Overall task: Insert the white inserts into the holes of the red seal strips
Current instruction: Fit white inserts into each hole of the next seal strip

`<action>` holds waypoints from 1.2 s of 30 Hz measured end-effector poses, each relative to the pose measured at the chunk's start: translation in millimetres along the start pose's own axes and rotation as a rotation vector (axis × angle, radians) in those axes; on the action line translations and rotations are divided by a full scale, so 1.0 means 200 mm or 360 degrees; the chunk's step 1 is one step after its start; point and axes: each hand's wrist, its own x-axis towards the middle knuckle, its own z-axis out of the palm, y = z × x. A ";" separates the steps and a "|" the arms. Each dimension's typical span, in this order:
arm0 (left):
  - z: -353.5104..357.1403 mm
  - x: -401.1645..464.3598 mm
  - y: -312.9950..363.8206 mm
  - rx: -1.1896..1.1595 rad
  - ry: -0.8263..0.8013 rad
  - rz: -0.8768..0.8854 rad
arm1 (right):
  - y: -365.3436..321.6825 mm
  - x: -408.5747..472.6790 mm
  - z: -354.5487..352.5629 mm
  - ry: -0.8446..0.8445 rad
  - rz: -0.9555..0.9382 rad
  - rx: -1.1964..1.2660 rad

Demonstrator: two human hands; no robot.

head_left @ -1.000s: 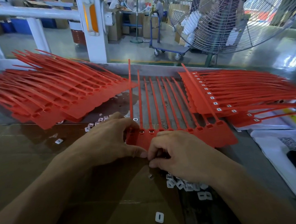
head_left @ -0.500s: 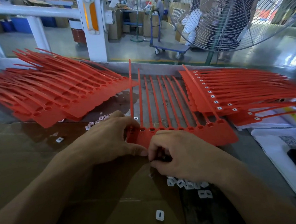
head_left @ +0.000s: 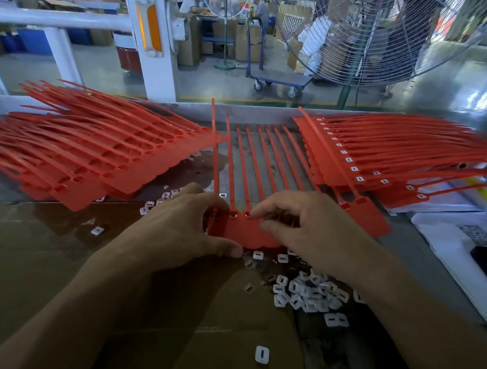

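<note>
Between both piles, left hand [head_left: 181, 229] gripping seal strip [head_left: 253, 234] edge, apparently.

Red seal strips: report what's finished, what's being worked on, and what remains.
Done: the right-hand stack shows white inserts in its holes. In hand: the left hand steadies the middle strip sheet while the right hand works at its holes, only a few filled. Left: the left-hand stack has empty holes; loose inserts wait nearby.
</note>
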 end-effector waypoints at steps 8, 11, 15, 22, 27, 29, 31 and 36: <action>0.00 -0.01 0.00 -0.0008 -0.0024 -0.0003 | 0.21 0.02 -0.20 0.0455 0.0458 0.0207; 0.00 -0.01 0.00 -0.0020 -0.0042 -0.0003 | 0.26 0.01 -0.22 0.0414 0.0591 0.0215; -0.01 -0.01 -0.01 -0.0033 -0.0053 -0.0009 | 0.26 0.02 -0.19 0.0385 0.0645 0.0179; -0.02 -0.01 -0.01 -0.0016 -0.0086 -0.0035 | 0.27 0.02 -0.16 0.0348 0.0670 0.0161; -0.02 -0.01 0.00 -0.0018 -0.0086 -0.0044 | 0.28 0.03 -0.14 0.0349 0.0643 0.0077; -0.02 -0.01 0.00 -0.0005 -0.0091 -0.0045 | 0.29 0.03 -0.13 0.0362 0.0664 0.0050; -0.02 -0.01 0.00 -0.0005 -0.0094 -0.0046 | 0.28 0.04 -0.13 0.0369 0.0676 0.0029; -0.02 -0.01 0.00 -0.0027 -0.0088 -0.0037 | 0.26 0.04 -0.12 0.0368 0.0682 -0.0049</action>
